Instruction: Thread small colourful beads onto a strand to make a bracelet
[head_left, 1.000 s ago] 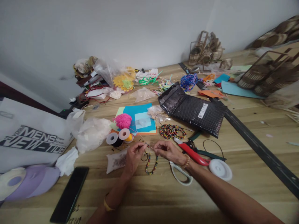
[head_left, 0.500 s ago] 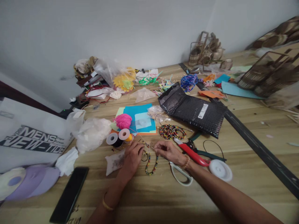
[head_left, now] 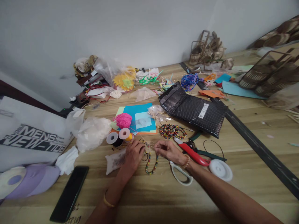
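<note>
A loop of small multicoloured beads on a string [head_left: 152, 171] lies on the wooden table, its two ends running up between my hands. My left hand [head_left: 135, 155] is closed, fingertips at the left end of the beaded string. Opposite it, my right hand [head_left: 169, 151] pinches the other end between thumb and forefinger. A few loose beads and a thin dark cord ring [head_left: 144, 156] lie between the hands; fine details there are too small to tell. White-handled scissors [head_left: 182, 177] lie partly beneath my right wrist. A small clear bag [head_left: 114, 162] sits beside my left hand.
Beyond the hands lie a pile of strung beads [head_left: 171, 131], a pink yarn ball [head_left: 123, 120], thread spools [head_left: 112, 138] and a black bubble mailer [head_left: 193, 109]. On the right are a red-handled cutter [head_left: 195, 154] and a white spool [head_left: 220, 170]. A phone [head_left: 70, 194] lies front left.
My left hand has shifted very slightly to the right. The right hand and the bead loop stay nearly in place.
</note>
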Motion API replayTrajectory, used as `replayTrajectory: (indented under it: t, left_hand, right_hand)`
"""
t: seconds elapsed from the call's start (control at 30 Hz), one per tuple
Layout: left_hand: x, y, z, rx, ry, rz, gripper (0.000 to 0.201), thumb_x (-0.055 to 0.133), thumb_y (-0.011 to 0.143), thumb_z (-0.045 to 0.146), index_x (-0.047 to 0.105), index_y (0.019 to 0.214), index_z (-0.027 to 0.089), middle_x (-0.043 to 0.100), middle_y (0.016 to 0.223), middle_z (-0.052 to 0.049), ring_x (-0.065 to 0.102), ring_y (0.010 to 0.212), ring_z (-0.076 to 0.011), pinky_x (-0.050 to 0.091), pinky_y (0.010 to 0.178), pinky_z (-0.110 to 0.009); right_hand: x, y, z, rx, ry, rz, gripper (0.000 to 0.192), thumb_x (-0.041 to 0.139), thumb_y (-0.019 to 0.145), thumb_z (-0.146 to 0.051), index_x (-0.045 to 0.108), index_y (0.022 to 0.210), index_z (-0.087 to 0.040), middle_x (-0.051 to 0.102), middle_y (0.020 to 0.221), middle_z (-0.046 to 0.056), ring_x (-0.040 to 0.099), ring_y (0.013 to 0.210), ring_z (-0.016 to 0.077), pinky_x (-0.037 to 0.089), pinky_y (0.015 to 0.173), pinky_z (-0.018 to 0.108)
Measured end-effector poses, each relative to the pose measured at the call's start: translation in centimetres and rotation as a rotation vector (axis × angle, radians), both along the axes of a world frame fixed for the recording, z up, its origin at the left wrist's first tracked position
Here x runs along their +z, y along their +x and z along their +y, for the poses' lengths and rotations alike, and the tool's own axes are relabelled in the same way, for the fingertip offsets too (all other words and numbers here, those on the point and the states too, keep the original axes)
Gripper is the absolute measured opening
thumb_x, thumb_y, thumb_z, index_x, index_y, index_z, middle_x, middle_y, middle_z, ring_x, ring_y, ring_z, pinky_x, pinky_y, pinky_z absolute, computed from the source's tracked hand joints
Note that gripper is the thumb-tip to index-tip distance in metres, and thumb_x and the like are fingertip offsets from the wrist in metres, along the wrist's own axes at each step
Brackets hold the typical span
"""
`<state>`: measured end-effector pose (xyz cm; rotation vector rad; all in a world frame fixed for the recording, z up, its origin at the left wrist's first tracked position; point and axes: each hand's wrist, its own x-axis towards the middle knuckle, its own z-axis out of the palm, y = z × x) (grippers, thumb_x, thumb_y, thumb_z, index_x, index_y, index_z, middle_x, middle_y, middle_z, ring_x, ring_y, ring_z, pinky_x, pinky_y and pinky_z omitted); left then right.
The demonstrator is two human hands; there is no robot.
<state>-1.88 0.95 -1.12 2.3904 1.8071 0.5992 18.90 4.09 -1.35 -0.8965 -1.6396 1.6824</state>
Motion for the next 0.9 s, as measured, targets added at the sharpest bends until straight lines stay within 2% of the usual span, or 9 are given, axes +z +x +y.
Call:
replayTrajectory:
  t: [0.33,0.7,0.8,0.9]
  left_hand:
    - [0.2,0.4,-0.1,0.001,-0.03,-0.043,0.014,0.057,0.088,0.015,0.069,0.08,0.018,0.067,0.086,-0.005,0.06,0.085,-0.0212,0.043,0.094,-0.042]
    - [0.5,0.7,-0.2,0.034,-0.057,-0.186,0.01,0.063,0.083,0.014,0.07,0.076,0.017,0.067,0.082,-0.006,0.059,0.085,-0.0226,0.046,0.083,-0.038]
    - [0.6,0.9,-0.1,0.059,-0.063,-0.288,0.01,0.063,0.08,0.015,0.07,0.073,0.018,0.067,0.079,-0.005,0.059,0.082,-0.022,0.045,0.082,-0.037]
    - [1.0,1.1,-0.1,0.095,-0.135,-0.537,0.009,0.065,0.078,0.019,0.07,0.071,0.018,0.068,0.076,-0.004,0.06,0.078,-0.0202,0.046,0.077,-0.033]
  right_hand:
    - [-0.3,0.0,0.0,-0.009,-0.019,0.022,0.023,0.061,0.083,-0.039,0.057,0.077,-0.017,0.055,0.062,-0.002,0.045,0.055,0.0105,0.035,0.054,0.023]
    - [-0.2,0.1,0.0,-0.002,0.005,0.012,0.021,0.06,0.084,-0.036,0.056,0.077,-0.017,0.054,0.062,-0.003,0.043,0.054,0.01,0.032,0.053,0.023]
    - [-0.3,0.1,0.1,0.003,0.0,0.009,0.023,0.061,0.084,-0.038,0.057,0.077,-0.016,0.054,0.062,-0.002,0.043,0.055,0.0102,0.033,0.053,0.023]
    - [-0.1,0.1,0.1,0.009,0.017,0.014,0.026,0.061,0.083,-0.041,0.058,0.078,-0.016,0.053,0.062,-0.002,0.043,0.056,0.0108,0.033,0.053,0.023]
